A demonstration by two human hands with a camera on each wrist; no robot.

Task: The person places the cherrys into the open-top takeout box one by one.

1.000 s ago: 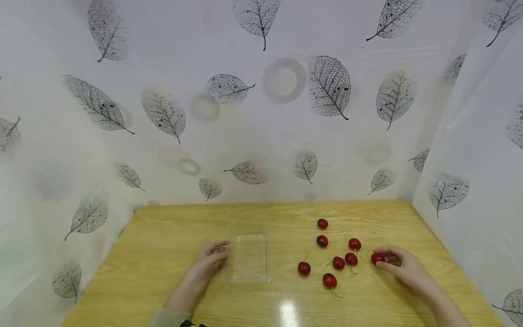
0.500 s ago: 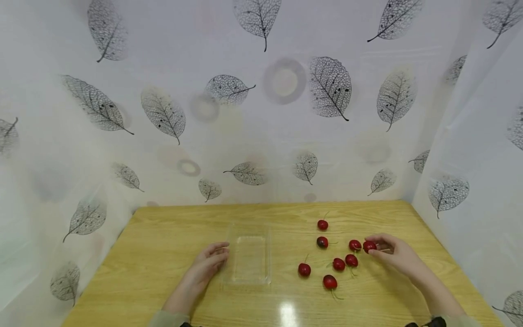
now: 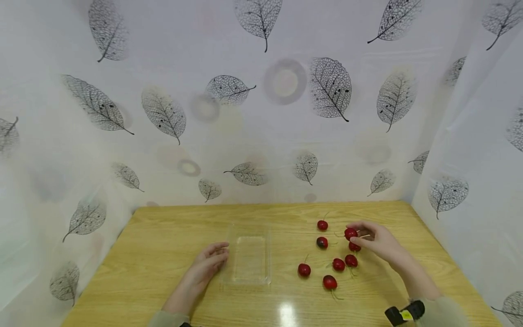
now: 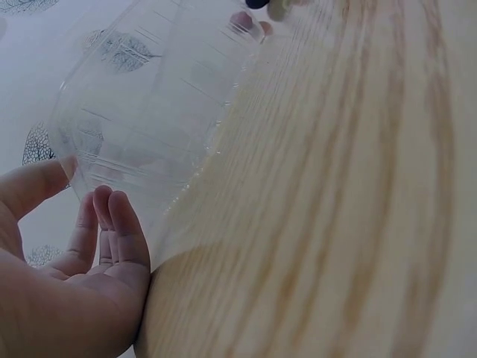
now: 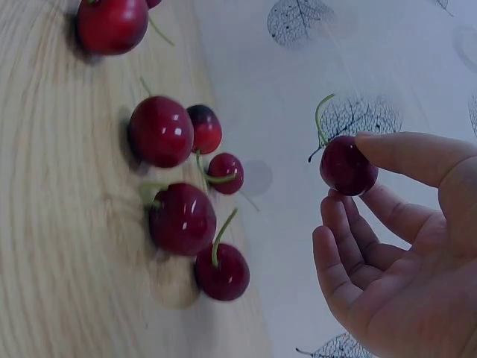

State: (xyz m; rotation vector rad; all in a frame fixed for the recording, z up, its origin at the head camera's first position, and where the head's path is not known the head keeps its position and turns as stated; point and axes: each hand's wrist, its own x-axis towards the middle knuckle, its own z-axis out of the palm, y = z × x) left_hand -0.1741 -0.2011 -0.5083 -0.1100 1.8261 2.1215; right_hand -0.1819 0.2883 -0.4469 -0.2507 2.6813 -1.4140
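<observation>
We see no words to read on anything here. The wall [image 3: 261, 113] behind the table is white with gray leaf pictures on it.

On the left, our left hand [image 3: 206, 265] lies on the wooden table [image 3: 163, 245]. Its fingers are straight and loose, and they hold nothing. The fingertips [image 4: 119, 224] touch the left side of a clear plastic box [image 3: 248, 259]. The box lies flat near the middle of the table, and we can see the wood right through it.

To the right of the box, red cherries lie on the table. One cherry with a stem [image 3: 303, 269] is closest to the box. A dark cherry [image 3: 322, 242] lies farther back, and another cherry [image 3: 322, 224] lies behind that one. Closer to us, a cherry with a green stem [image 3: 329, 282] lies by itself. Two cherries [image 3: 344, 262] lie side by side, close together.

On the right, our right hand [image 3: 377, 243] is up off the table. It pinches one cherry [image 3: 350, 234] between the thumb and a finger. The other fingers [image 5: 335, 253] curl loosely under it. This cherry is in the air, above the cherries on the table and well apart from the box. One more cherry [image 3: 354, 247] lies just under the hand. A black band with a yellow tag [image 3: 404, 313] is on the right wrist, but the tag is too small to read.
</observation>
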